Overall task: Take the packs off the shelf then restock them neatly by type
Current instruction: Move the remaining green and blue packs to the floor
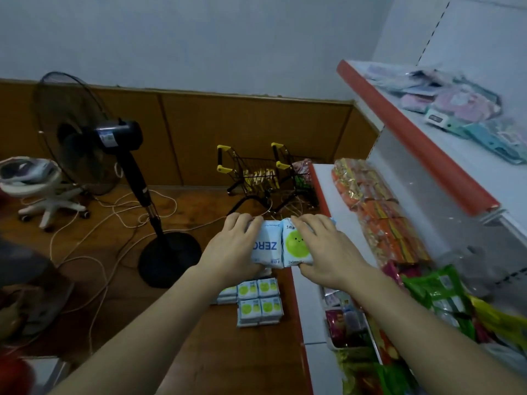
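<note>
I hold two white packs side by side in the air, just left of the shelf's red edge (pixel 319 192). My left hand (pixel 232 246) grips the pack printed ZERO (pixel 268 246). My right hand (pixel 325 249) grips the pack with a green smiley circle (pixel 293 246). Below them, on the wooden floor, lies a tidy stack of matching white and green packs (pixel 258 302). The middle shelf carries a row of orange packs (pixel 376 212) and green packs (pixel 436 289). The upper shelf (pixel 413 138) bears a loose pile of pastel packs (pixel 467 104).
A black standing fan (pixel 114 138) and its round base (pixel 169 259) stand on the floor to the left, with white cables trailing around. Two small shopping carts (pixel 256 169) stand by the wooden wall panel. A white swivel stool (pixel 37 181) is at far left.
</note>
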